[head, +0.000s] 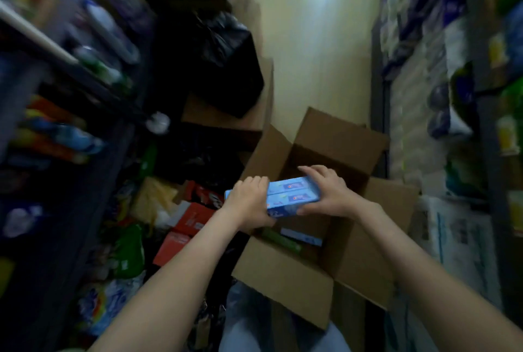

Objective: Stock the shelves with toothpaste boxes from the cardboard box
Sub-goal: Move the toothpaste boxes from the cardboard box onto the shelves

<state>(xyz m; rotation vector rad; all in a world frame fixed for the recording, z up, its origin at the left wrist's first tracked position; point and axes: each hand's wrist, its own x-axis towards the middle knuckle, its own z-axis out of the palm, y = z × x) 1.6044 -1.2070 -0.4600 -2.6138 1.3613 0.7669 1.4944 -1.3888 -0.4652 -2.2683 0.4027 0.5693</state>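
Observation:
An open cardboard box (285, 275) stands on the floor in front of me, flaps spread. Both hands hold a small stack of light blue toothpaste boxes (293, 194) just above its opening. My left hand (249, 201) grips the stack's left end and my right hand (328, 193) grips its right end. More boxes, a green one (280, 240) and a pale blue one (301, 235), lie inside the cardboard box. The shelves (68, 74) on my left are blurred and packed with goods.
Red boxes (184, 227) and green packets (128, 252) are piled on the floor at left. A black bag (226, 60) sits on another carton behind. Shelving with packaged goods (441, 97) lines the right side. A pale floor aisle (317, 40) runs ahead.

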